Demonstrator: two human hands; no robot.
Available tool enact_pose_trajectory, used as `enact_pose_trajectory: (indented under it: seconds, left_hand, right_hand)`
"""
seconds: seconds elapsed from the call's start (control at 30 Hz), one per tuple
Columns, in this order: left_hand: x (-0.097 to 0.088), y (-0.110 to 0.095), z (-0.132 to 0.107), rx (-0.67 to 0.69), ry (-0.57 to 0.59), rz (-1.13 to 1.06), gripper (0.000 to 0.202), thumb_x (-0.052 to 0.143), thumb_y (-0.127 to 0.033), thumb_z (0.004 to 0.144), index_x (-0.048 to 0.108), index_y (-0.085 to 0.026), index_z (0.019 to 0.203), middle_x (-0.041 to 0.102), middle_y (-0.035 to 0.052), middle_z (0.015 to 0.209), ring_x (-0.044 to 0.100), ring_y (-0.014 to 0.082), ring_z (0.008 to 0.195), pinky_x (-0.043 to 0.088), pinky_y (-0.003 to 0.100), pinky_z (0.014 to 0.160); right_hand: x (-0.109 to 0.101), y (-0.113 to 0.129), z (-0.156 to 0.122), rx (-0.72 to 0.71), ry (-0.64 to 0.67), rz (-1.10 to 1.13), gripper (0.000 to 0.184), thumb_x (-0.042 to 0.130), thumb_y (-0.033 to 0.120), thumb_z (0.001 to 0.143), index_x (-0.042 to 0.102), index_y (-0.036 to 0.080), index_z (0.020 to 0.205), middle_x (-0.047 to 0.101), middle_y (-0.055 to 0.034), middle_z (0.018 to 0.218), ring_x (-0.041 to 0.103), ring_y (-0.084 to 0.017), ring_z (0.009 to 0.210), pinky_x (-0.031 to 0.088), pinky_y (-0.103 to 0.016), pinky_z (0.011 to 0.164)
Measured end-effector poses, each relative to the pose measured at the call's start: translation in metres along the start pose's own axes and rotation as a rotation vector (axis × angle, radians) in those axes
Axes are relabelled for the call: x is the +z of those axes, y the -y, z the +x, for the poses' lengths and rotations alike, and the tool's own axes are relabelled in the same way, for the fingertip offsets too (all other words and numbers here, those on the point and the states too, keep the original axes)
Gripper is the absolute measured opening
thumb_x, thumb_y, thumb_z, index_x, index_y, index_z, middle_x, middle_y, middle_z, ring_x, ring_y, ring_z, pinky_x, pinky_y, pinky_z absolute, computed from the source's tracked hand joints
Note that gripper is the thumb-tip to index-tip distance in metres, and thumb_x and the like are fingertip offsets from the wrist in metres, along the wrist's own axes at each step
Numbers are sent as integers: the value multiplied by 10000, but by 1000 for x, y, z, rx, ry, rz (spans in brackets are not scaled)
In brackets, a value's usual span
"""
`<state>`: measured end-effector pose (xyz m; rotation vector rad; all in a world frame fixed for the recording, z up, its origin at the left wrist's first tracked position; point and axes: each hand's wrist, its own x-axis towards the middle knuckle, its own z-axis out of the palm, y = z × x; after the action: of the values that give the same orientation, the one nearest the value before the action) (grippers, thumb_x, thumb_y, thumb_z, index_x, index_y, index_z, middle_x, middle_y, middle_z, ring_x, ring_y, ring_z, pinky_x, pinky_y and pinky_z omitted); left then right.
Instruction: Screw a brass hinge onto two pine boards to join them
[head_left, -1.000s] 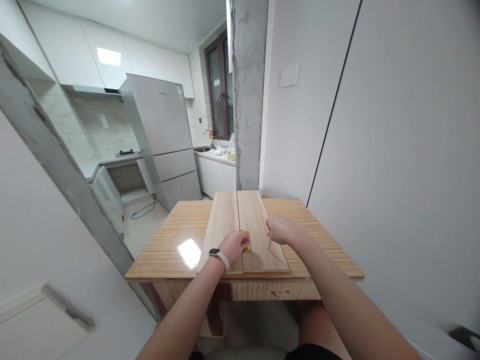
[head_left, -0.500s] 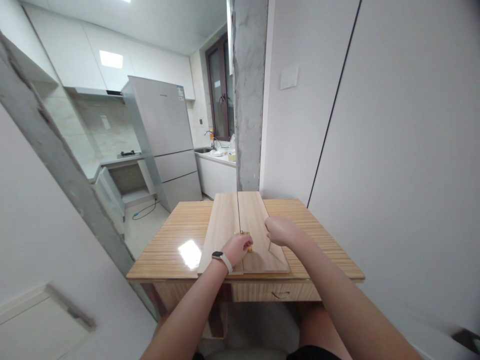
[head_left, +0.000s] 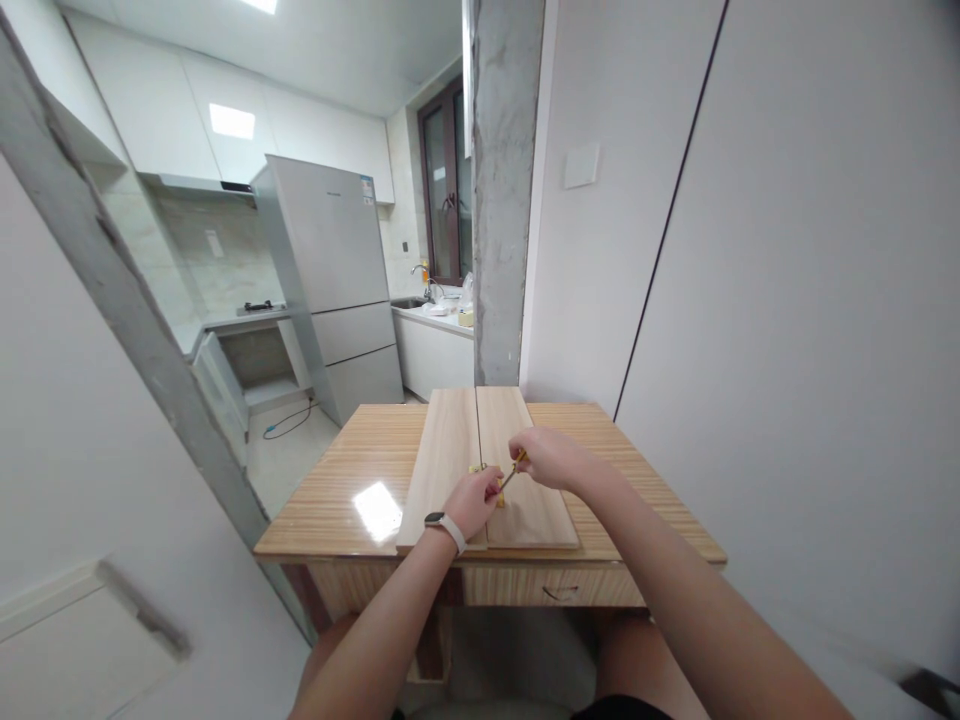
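Two pale wooden boards, a left board and a right board, lie side by side with a narrow gap between them. A gold-coloured hinge spans the seam, mostly covered by my left hand. The fingers of that hand are pinched together over the hinge; whatever they hold is too small to make out. My right hand is closed around the yellow handle of a screwdriver. Its shaft slants down to the left, the tip close to my left fingertips at the hinge.
Under the boards stands a striped wooden table with a drawer handle at its front. A white wall rises on the right. Beyond a grey pillar are a fridge and a kitchen counter.
My right hand has moved left and tilted the screwdriver, bringing its tip from over the right board to my left fingers. My left hand stays at the hinge.
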<state>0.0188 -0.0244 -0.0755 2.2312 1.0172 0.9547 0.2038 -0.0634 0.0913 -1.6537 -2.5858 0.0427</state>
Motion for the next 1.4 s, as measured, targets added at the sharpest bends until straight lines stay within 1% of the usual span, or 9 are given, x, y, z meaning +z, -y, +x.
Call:
enact_pose_trajectory:
  seconds: [0.23, 0.47, 0.63, 0.73, 0.87, 0.97, 1.1, 1.3, 1.4]
  left_hand:
    - [0, -1, -1, -27, -13, -52, 472, 603, -51, 803, 617, -228, 1240, 708, 24, 899, 678, 182, 833, 525, 294, 779]
    - [0, 0, 0, -29, -10, -47, 477, 605, -55, 798, 620, -229, 1242, 701, 13, 856, 671, 178, 784, 517, 283, 737]
    - [0, 1, 0, -9, -6, -64, 481, 597, -58, 795, 615, -224, 1246, 698, 13, 853, 666, 178, 785, 510, 281, 730]
    - [-1, 0, -1, 0, -1, -54, 479, 582, -51, 791, 614, -224, 1237, 691, 8, 831, 661, 178, 770, 500, 277, 716]
    - [-2, -4, 0, 8, 13, -13, 406, 580, -62, 799, 620, -214, 1173, 672, 3, 789, 645, 179, 733, 484, 273, 692]
    - [-3, -7, 0, -9, 16, 8, 317, 594, -78, 807, 620, -208, 1095, 664, 7, 780, 640, 183, 731, 478, 272, 687]
    - [-5, -9, -1, -34, 8, 1, 285, 604, -83, 807, 616, -210, 1062, 661, 11, 804, 640, 188, 756, 480, 276, 698]
    - [-7, -13, -3, -19, 15, -47, 234, 603, -67, 801, 612, -206, 989, 651, 0, 792, 620, 167, 726, 455, 255, 670]
    - [-7, -13, -4, -10, 2, -59, 177, 607, -73, 803, 605, -200, 925, 647, -10, 779, 609, 156, 715, 441, 246, 663]
  right_hand:
    - [3, 5, 6, -60, -28, 12, 121, 682, 196, 818, 735, 207, 926, 739, -70, 971, 651, -195, 893, 373, -255, 691]
    - [2, 5, 8, -87, -15, -13, 118, 682, 183, 814, 736, 217, 913, 740, -64, 957, 653, -191, 882, 355, -250, 662]
    - [1, 6, 8, -83, 10, -28, 122, 680, 158, 813, 741, 217, 900, 735, -60, 946, 652, -188, 875, 344, -244, 639]
    - [-2, 8, 11, -94, 34, -20, 153, 674, 115, 795, 748, 211, 890, 724, -56, 931, 649, -176, 853, 342, -235, 629]
    - [-9, 15, 14, -176, 47, -6, 248, 634, 24, 764, 755, 201, 888, 699, -50, 964, 641, -149, 837, 357, -219, 651]
    - [-12, 20, 17, -207, 51, -12, 259, 623, 18, 766, 744, 188, 919, 683, -65, 1027, 640, -150, 864, 372, -214, 673]
    - [-9, 19, 23, -168, 68, -4, 251, 647, 49, 764, 722, 184, 962, 702, -67, 1039, 647, -159, 873, 373, -216, 658]
    - [-4, 15, 35, -56, 41, -48, 135, 681, 261, 831, 708, 204, 951, 741, -71, 986, 657, -195, 897, 363, -250, 644]
    - [-5, 16, 34, -40, 33, -92, 159, 659, 340, 859, 705, 203, 924, 739, -84, 963, 659, -209, 903, 362, -262, 648]
